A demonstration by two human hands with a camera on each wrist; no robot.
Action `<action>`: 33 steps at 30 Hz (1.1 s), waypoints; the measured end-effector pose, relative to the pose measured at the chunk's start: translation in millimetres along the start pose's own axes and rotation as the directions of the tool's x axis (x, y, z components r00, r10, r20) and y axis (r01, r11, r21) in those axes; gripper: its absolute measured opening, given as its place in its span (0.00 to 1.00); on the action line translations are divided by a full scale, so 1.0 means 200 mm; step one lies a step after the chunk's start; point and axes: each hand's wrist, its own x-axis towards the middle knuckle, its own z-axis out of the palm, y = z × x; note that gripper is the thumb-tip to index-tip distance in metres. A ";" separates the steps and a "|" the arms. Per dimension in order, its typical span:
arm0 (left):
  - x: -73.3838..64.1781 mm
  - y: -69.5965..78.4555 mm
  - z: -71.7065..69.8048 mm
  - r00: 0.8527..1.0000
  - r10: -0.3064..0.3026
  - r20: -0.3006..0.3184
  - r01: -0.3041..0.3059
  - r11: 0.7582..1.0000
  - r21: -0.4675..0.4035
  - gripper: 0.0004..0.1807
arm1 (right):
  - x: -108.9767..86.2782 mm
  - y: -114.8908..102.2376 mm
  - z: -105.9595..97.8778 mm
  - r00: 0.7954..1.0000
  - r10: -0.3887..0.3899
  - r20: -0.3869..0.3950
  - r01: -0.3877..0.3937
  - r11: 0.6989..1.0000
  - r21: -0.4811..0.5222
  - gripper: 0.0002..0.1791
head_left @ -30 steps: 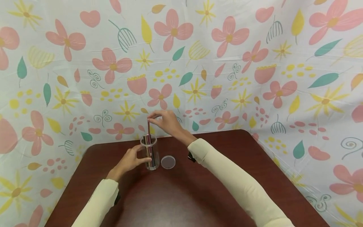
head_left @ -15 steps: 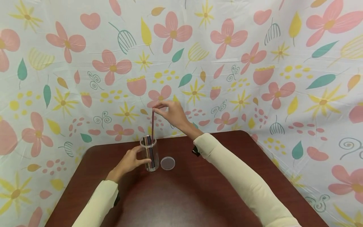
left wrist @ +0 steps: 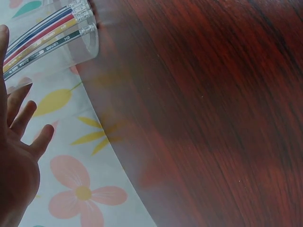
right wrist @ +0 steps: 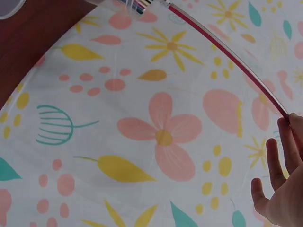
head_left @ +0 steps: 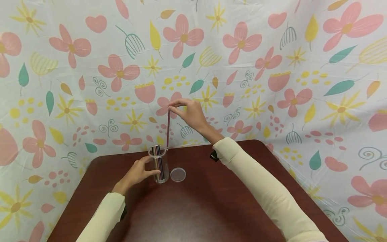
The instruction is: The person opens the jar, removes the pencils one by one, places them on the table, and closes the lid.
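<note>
In the head view, my left hand grips the side of a clear cylindrical jar standing on the table. Several pencils stand upright inside; the left wrist view shows blue, red, yellow and dark ones with their metal-banded ends at the jar's base. Above and right of the jar, my right hand pinches a red pencil by its top end. It hangs nearly upright, its lower end just beside the jar's rim. The right wrist view shows a silvery band at that lower end.
A round clear lid lies on the dark reddish-brown table, just right of the jar. A floral cloth hangs behind the table's back edge.
My right hand has risen and moved right, drawing the red pencil up out of the jar. The left hand keeps its hold on the jar, and the lid stays put.
</note>
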 end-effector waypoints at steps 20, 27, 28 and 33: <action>0.00 -0.02 -0.01 1.000 -0.013 -0.004 0.013 1.000 0.010 0.41 | -0.25 0.23 -0.01 0.957 0.252 0.141 -0.245 0.967 -0.063 0.09; -0.01 -0.01 -0.01 1.000 -0.022 0.006 0.022 1.000 0.013 0.42 | -0.42 0.38 0.05 0.935 0.298 0.193 -0.290 0.954 -0.072 0.09; -0.01 -0.01 -0.01 1.000 -0.020 0.006 0.020 1.000 0.013 0.42 | -0.44 0.40 0.06 0.929 0.311 0.201 -0.301 0.950 -0.078 0.10; -0.01 0.00 -0.01 1.000 -0.006 0.007 0.006 1.000 0.010 0.44 | -0.55 0.48 0.11 0.893 0.390 0.226 -0.375 0.921 -0.111 0.10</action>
